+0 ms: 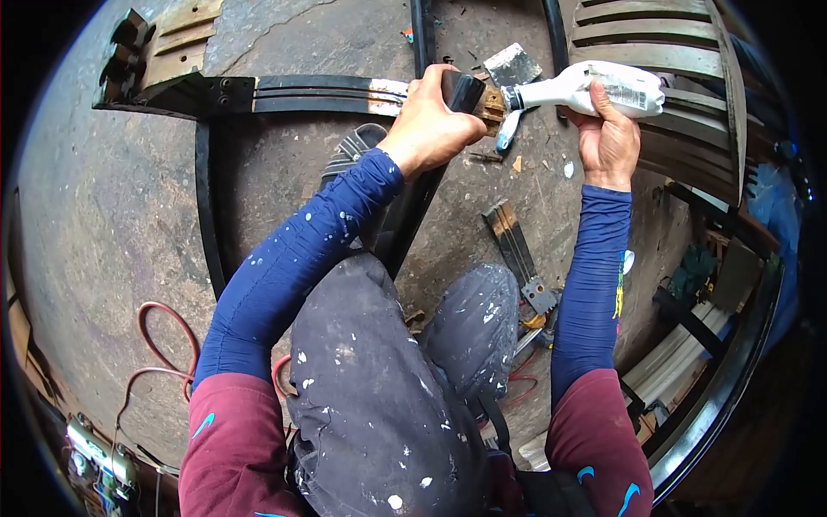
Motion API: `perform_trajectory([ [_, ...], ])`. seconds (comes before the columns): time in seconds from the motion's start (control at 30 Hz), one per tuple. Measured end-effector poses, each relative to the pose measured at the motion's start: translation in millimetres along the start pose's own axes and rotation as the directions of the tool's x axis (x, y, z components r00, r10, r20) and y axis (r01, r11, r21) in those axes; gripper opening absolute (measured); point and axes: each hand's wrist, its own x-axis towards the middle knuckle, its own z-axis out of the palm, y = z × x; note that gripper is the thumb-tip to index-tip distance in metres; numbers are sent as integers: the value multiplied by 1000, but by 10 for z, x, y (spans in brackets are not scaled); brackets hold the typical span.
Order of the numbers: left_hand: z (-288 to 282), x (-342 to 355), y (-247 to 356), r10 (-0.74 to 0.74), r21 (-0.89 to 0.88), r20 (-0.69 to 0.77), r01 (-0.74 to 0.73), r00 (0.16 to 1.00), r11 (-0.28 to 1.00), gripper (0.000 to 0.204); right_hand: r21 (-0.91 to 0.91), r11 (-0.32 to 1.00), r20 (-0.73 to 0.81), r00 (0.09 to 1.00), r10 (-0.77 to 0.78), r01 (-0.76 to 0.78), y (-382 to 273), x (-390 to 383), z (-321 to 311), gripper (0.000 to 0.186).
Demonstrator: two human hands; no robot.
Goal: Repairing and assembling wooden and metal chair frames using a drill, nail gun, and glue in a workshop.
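My left hand (435,121) is closed around the end of a dark bar (463,88) at a joint, with the thumb toward the right. Beside it is a rough, tan wooden piece (492,102), partly hidden. My right hand (609,142) grips a white plastic bottle (636,89) lying sideways in the air. The bottle's dark-tipped neck points left and reaches the tan piece, though I cannot tell whether it touches. A long black rail (310,94) with white-smeared patches runs leftward from the joint to a dark bracket and block (177,86).
A slatted wooden panel (646,17) stands at upper right. A loose dark wooden piece with a metal plate (508,241) and red hose (159,310) lie on the concrete floor (103,215). Dark metal framing (719,422) and stacked boards (672,353) are at right, with equipment (99,448) at lower left.
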Motion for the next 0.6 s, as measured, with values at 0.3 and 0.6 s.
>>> perform_trajectory([
  [0.3, 69, -15, -76, -2, 7, 9, 2, 1000, 1000, 92, -123, 982, -73, 986, -150, 140, -24, -93, -55, 37],
  [0.6, 44, -4, -96, 3, -48, -12, -4, 1000, 999, 86, -437, 663, 273, 792, -546, 608, -557, -494, 249, 40],
])
